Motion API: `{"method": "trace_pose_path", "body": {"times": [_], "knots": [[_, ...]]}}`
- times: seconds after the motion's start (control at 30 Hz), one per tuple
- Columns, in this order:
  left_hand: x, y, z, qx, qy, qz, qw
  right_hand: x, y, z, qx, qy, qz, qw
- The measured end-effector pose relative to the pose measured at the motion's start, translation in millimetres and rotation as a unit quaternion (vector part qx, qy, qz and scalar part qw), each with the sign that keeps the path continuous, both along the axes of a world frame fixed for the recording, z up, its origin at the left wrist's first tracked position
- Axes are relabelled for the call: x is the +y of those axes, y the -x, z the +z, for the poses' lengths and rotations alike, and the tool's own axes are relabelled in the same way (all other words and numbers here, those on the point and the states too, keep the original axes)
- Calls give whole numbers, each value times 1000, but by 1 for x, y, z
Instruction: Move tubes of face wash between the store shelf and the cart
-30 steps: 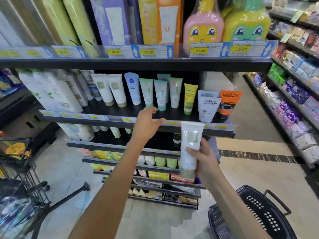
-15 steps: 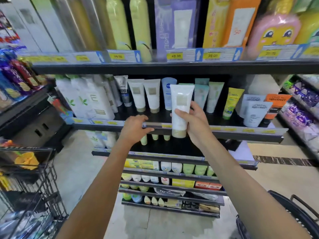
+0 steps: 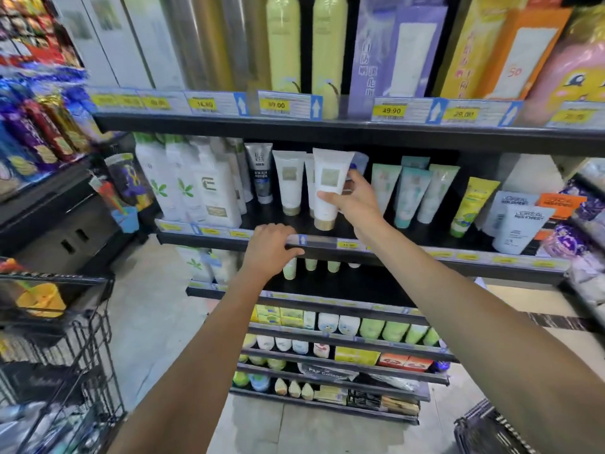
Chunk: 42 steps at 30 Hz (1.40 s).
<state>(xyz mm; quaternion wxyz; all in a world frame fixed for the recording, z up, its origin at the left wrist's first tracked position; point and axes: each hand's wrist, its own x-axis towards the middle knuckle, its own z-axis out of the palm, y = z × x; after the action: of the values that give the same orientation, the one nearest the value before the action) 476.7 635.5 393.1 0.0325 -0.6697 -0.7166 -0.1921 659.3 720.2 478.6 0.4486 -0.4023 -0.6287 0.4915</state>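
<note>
- The right hand [image 3: 352, 199] has carried the white tube [image 3: 329, 188] further in since half a second ago; it now stands cap-down over the shelf [image 3: 409, 235], just right of two like tubes [image 3: 289, 181].
- Thumb and fingers pinch the tube's lower half.
- The left hand [image 3: 270, 245] still rests curled over the shelf's front rail, gripping it.
- Whether the cap touches the shelf is unclear.
- The cart [image 3: 62, 326] is cut off at left, the basket [image 3: 481, 427] at bottom right.
</note>
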Motion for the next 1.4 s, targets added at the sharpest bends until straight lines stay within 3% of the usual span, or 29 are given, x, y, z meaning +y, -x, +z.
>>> {"method": "trace_pose_path", "body": {"times": [0.2, 0.77, 0.93, 1.07, 1.2, 1.4], "knots": [[0, 1, -5, -5, -18, 2, 1000, 11, 13, -25, -78, -11, -2, 997], [-6, -6, -3, 2, -13, 18, 1000, -2, 8, -32, -136, -10, -15, 991], [-36, -8, -9, -32, -55, 61, 996, -34, -14, -47, -168, -136, -57, 975], [-102, -13, -28, -22, -89, 159, 983, -83, -25, -77, -203, -264, 50, 942], [-183, -24, -56, -27, -53, 286, 956, -121, -11, -122, -296, -270, 222, 889], [-320, -62, -94, -81, 44, 480, 872, -208, 35, -178, -344, -313, 429, 774]]}}
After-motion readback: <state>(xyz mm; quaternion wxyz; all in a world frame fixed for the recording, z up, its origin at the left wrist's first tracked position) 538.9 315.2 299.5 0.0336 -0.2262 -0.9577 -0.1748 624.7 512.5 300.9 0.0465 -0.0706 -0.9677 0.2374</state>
